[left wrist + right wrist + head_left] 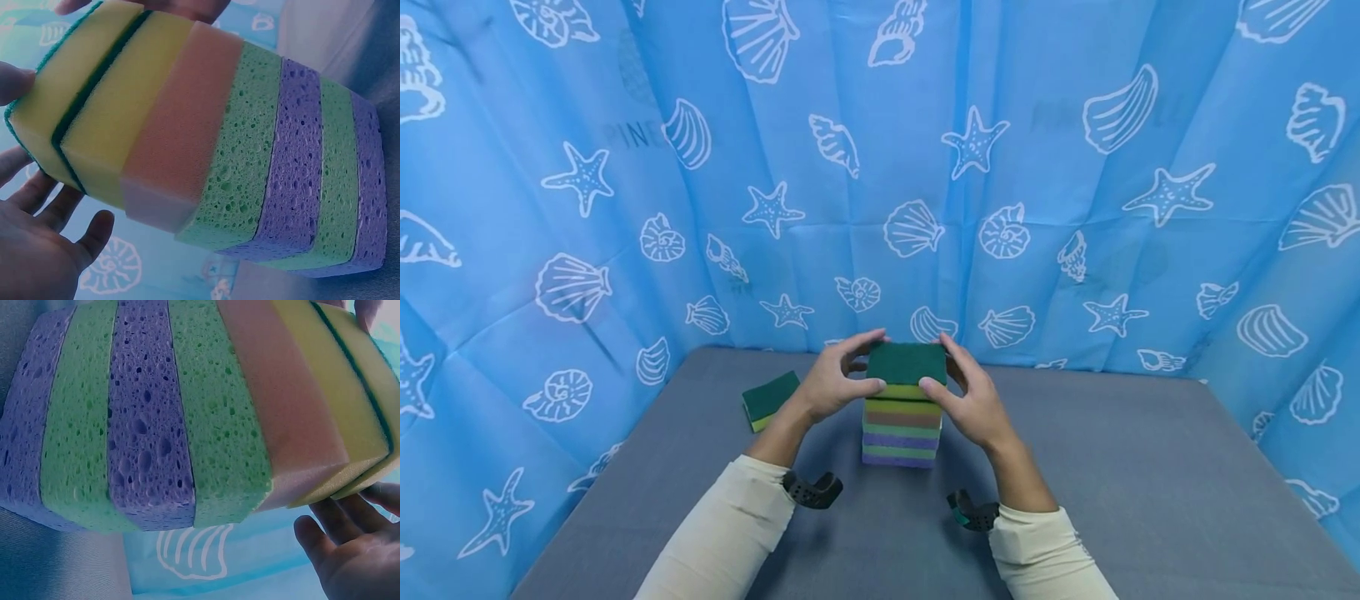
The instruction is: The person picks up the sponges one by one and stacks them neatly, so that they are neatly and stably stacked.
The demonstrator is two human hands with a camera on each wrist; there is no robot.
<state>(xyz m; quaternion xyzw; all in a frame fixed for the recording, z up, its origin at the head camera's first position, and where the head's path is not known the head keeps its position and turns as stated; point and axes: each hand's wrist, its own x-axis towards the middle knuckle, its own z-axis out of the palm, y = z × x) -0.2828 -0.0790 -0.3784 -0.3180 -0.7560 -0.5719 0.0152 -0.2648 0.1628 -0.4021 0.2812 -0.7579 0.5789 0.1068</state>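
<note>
A stack of sponges stands upright in front of me. On top lies a green-and-yellow scrub sponge [907,363], dark green scouring side up. My left hand [835,377] holds its left side, thumb at the near corner and fingers toward the back. My right hand [976,402] holds the right side the same way. Beneath it sits a second yellow scrub sponge [128,119] with a green layer, then a pinkish-orange sponge [184,112]. Lower down, green sponges [219,419] alternate with purple sponges [147,419], a purple one at the bottom.
Another green-and-yellow scrub sponge [771,397] lies on the grey table [1150,483], left of the stack, near my left forearm. A blue curtain [880,167] with white shells and starfish hangs along the back and sides of the table.
</note>
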